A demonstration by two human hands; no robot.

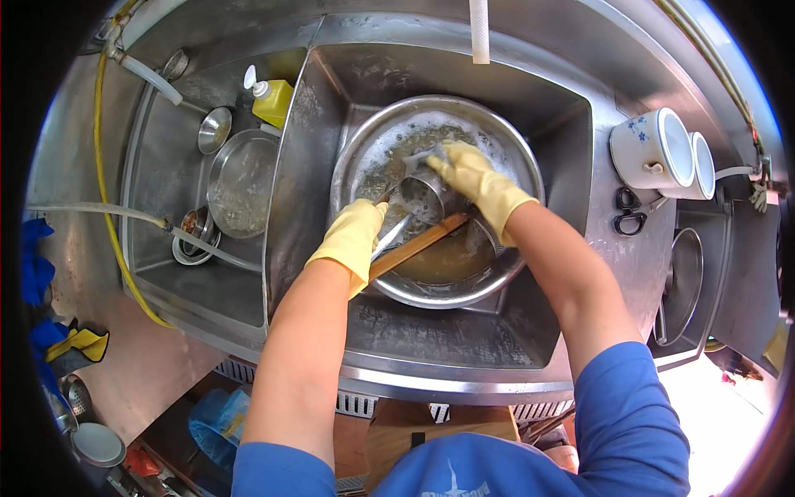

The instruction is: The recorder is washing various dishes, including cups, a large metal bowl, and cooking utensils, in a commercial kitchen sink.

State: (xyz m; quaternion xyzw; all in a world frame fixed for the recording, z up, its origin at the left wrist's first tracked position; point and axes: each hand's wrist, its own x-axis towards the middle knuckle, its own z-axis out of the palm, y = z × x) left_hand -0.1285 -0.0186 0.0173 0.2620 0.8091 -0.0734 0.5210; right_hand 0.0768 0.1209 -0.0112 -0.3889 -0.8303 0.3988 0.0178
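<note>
In a large steel basin (348, 186) of cloudy, soapy water, I see a round metal cup (423, 197) tilted with its mouth towards me. My left hand (349, 236), in a yellow rubber glove, grips a thin handle at the cup's left side. My right hand (475, 177), gloved alike, is at the cup's far side with a blurred greyish scrubbing pad (419, 160) under its fingers. A wooden handle (422, 244) slants across the basin beneath my left wrist. Beside it lies a pale, slim utensil handle (392, 236). What these handles end in is hidden.
The basin stands in a steel sink (428, 335). In the left sink are a yellow pump bottle (273, 102), a large round pan (243, 186) and small bowls (214, 130). White enamel pots (646, 149) and black-handled scissors (629, 214) sit right. A hose (479, 31) hangs above.
</note>
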